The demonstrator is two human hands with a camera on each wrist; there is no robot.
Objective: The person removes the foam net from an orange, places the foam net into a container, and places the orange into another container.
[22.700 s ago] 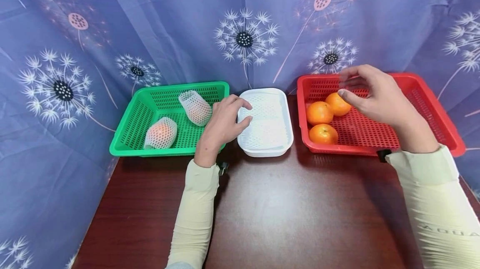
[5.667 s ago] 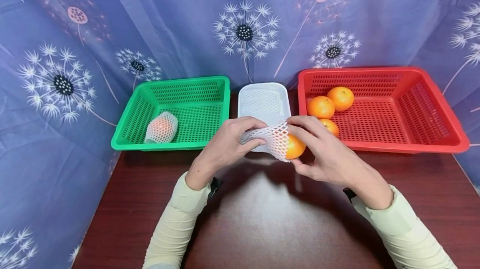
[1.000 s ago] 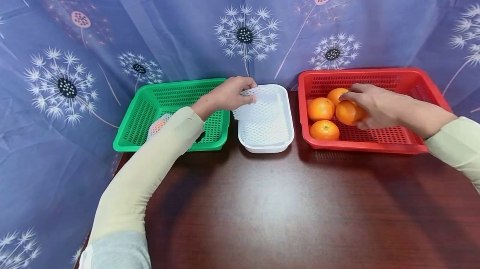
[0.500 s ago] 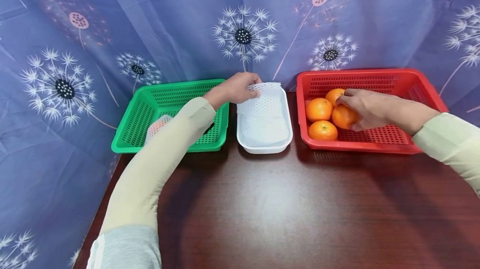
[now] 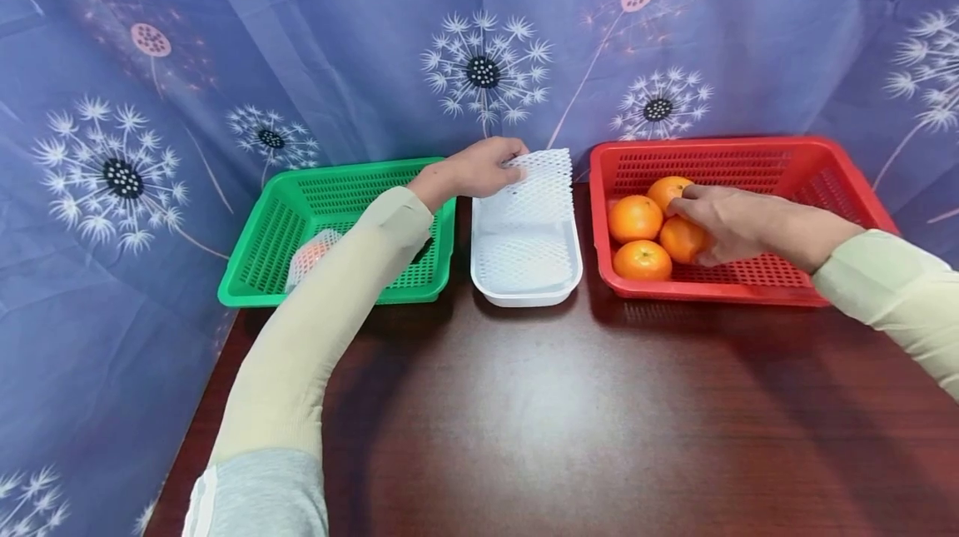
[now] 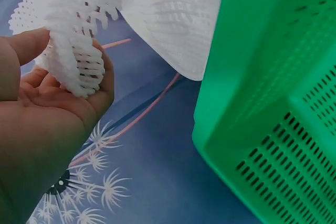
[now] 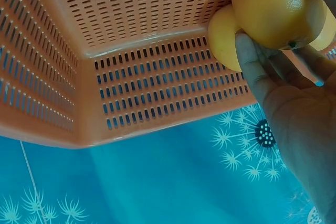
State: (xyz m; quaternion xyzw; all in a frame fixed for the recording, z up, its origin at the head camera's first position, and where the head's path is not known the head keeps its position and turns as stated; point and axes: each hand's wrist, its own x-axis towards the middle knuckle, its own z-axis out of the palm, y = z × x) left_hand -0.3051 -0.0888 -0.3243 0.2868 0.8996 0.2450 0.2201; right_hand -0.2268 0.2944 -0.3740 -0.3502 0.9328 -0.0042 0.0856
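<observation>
My left hand (image 5: 483, 169) pinches the upper left part of a white foam fruit net (image 5: 547, 179) over the back of a white tray (image 5: 527, 300). In the left wrist view, thumb and fingers grip the folded mesh (image 6: 68, 51). More flat white mesh seems to lie inside the tray. Inside the red basket (image 5: 719, 292), my right hand (image 5: 737, 219) holds an orange (image 5: 680, 241) from its right side. In the right wrist view, fingers and thumb curve around that orange (image 7: 275, 6). Three other oranges (image 5: 643, 261) sit beside it.
On the left stands a green basket (image 5: 330, 300) with a net-wrapped fruit (image 5: 305, 256), partly covered by my left sleeve (image 5: 322, 329). The brown table (image 5: 554, 404) extends in front. A blue dandelion-print cloth (image 5: 360, 46) hangs right behind the baskets.
The orange and net, together in both hands earlier, are now apart: orange in the red basket, net at the tray. Lately my left hand moved the net right and backward; the orange shifted slightly left.
</observation>
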